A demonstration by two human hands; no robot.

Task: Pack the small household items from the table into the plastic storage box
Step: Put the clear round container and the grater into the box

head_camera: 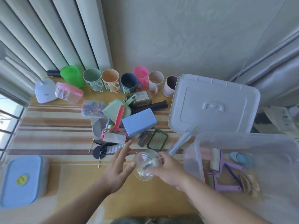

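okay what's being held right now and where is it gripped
The right hand holds a clear round container by its right side, near the rim. The left hand is open beside it.

Home room: curtains (48, 38), wallpapered wall (178, 38), cluttered striped table (48, 126)

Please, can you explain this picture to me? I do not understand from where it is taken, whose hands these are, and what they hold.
One camera, worn on a person's head, looks down at a table. The right hand grips a clear round container; the left hand, fingers straight, is beside it. At right stands the plastic storage box, already holding purple lint rollers, with its lid behind. A row of cups and mixed small items remain.
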